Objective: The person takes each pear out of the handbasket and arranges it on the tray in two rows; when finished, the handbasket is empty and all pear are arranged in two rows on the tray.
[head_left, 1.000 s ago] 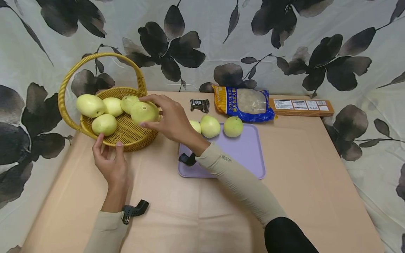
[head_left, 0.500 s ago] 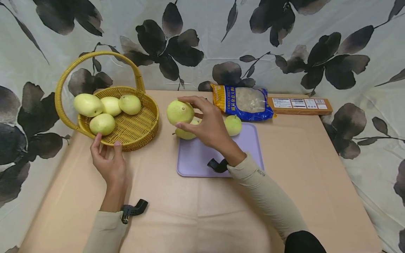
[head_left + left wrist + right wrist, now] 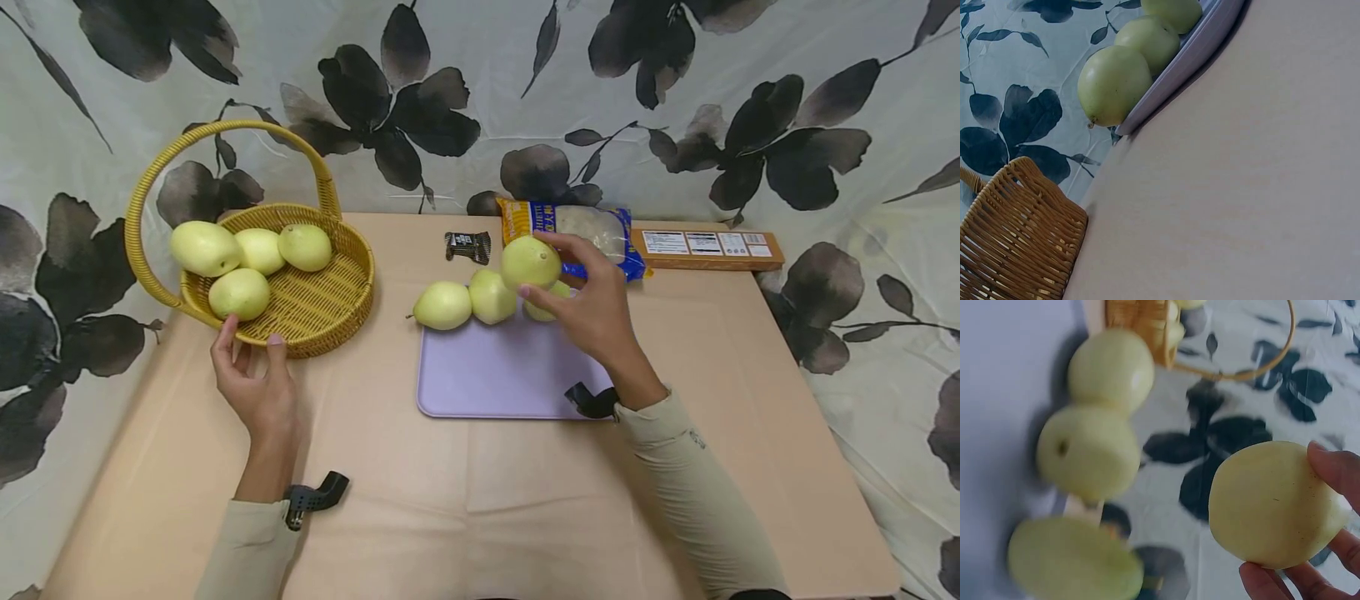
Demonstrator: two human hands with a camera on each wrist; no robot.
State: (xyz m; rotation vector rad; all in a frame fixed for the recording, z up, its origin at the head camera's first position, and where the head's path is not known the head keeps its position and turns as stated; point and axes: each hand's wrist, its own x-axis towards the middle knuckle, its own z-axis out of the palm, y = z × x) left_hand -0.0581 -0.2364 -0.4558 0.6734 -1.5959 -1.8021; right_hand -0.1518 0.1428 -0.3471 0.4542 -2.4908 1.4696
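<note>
My right hand grips a pale green pear by its sides, above the back of the lilac tray. In the right wrist view, the thumb and fingertips bear on this held pear. Along the tray's back edge sit three more pears, including a left pear and a middle pear; the third is partly hidden behind the right hand. My left hand holds the front rim of the yellow wicker basket, thumb and index fingertip at the rim. Several pears lie in the basket's left part.
Behind the tray lie a small black wrapped snack and a blue and yellow pasta bag, partly covered by the right hand. A long brown box lies at the back right. The basket's tall handle arches upward. A floral cloth hangs behind.
My right hand has carried the pear from over the basket rightward to above the tray, passing in front of the other pears. My left hand has stayed at the basket's rim.
</note>
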